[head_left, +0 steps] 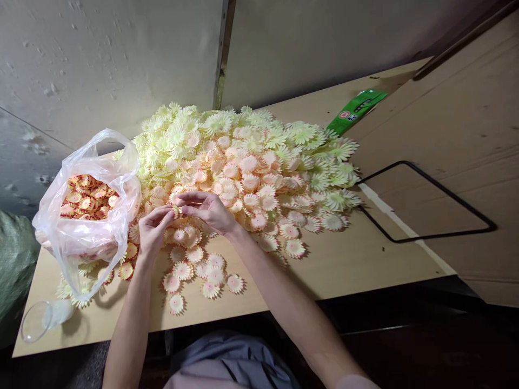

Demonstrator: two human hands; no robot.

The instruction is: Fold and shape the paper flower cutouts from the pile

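Note:
My left hand (153, 231) pinches a small yellowish artificial flower piece (177, 210) between thumb and fingers. From the other side, my right hand (211, 213) closes its fingertips on the same piece; finer detail there is too small to make out. Both hands are over the near left part of a big heap of artificial flower heads (249, 173), pink and peach in the middle and pale green behind and to the right. Loose pink flower heads (211, 275) lie between my forearms. Left of my left hand stands an open plastic bag (87, 243) full of small red-edged flower pieces (87, 201).
A clear cup (38, 321) with something white lies at the table's (284, 294) near left corner. A green packet (357, 112) is at the back right. A black wire frame (450, 236) rests on cardboard (466, 135) at right. A wall (162, 54) rises behind.

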